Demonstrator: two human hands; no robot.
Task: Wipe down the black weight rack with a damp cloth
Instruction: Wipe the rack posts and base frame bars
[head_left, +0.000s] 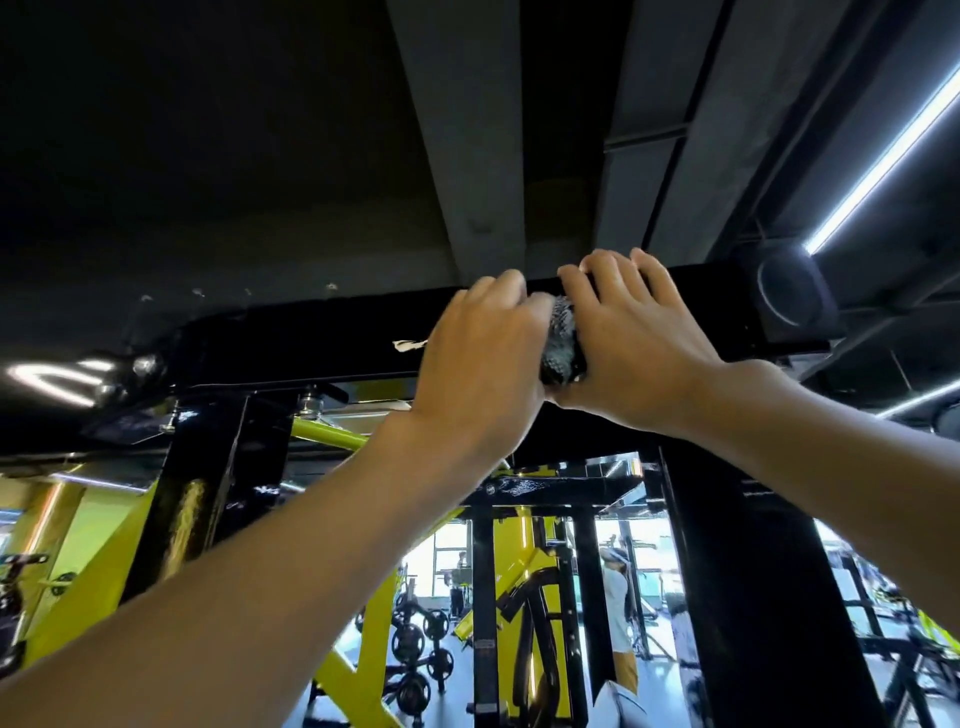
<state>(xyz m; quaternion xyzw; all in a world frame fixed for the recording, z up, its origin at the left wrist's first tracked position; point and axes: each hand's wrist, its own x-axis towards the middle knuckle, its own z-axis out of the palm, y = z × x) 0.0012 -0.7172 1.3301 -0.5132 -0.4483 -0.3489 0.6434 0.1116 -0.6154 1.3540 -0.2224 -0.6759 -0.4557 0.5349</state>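
Busy wiping high up on the top bar (311, 338) of the black weight rack (753, 571), with the left hand (483, 358) curled round the bunched cloth (561, 338) and the right hand (628, 343) pressing it, fingers laid over the bar; next, most likely, sliding it sideways along the bar, pushing firmly.

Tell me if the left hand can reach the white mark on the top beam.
Probably yes: the white mark lies on the beam right beside the left hand, which grips the cloth, nothing between them.
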